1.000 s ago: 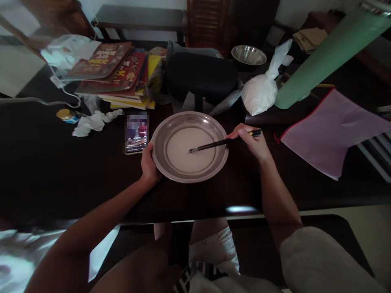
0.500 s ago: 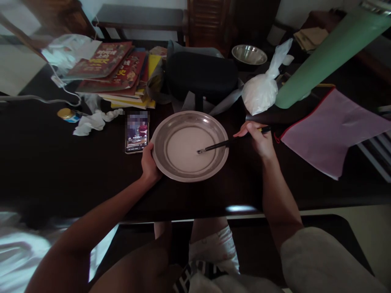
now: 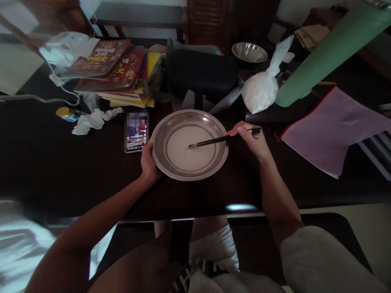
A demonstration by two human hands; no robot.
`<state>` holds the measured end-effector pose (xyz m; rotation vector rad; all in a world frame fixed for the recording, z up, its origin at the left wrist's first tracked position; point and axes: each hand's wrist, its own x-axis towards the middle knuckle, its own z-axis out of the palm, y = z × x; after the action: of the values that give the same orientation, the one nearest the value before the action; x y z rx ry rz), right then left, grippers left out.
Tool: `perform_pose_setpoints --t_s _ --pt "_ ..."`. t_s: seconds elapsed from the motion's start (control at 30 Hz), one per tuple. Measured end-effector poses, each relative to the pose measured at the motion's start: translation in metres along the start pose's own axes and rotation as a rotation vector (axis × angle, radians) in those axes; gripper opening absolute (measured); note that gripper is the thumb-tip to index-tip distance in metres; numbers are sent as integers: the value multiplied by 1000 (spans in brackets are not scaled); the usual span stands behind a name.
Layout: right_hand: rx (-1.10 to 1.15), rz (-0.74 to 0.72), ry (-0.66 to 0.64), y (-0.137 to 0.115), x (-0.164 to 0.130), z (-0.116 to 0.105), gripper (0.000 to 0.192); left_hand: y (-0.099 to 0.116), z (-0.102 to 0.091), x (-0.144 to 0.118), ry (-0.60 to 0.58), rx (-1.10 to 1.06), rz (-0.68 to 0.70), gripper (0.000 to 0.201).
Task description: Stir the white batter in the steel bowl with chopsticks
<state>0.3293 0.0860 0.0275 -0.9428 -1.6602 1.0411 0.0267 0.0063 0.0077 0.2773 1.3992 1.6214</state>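
A round steel basin [image 3: 159,162] stands on the dark table, holding a pale, milky mixture [image 3: 192,156] whose texture I cannot make out. My left hand [image 3: 149,163] grips the basin's left rim, thumb on top and the other fingers hidden beneath it. In my right hand [image 3: 252,139] is a pair of black chopsticks [image 3: 214,141], slanting over the right rim. Their whitened tips touch the mixture near the middle of the basin.
A lit phone [image 3: 136,132] lies left of the basin, near crumpled tissue [image 3: 88,123] and a small jar [image 3: 65,114]. Behind are stacked books [image 3: 104,67], a black case [image 3: 201,73], a tied bag of white powder [image 3: 259,92], a steel bowl [image 3: 249,53] and a green cylinder [image 3: 330,57].
My right hand has moved left, and the chopstick tips have slid left and slightly away from me through the mixture. My left hand stays on the rim.
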Motion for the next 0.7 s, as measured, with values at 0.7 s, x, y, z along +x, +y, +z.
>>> perform_pose_setpoints --t_s 0.7 --pt "-3 -4 50 -3 0 1 40 2 2 -2 26 -51 -31 17"
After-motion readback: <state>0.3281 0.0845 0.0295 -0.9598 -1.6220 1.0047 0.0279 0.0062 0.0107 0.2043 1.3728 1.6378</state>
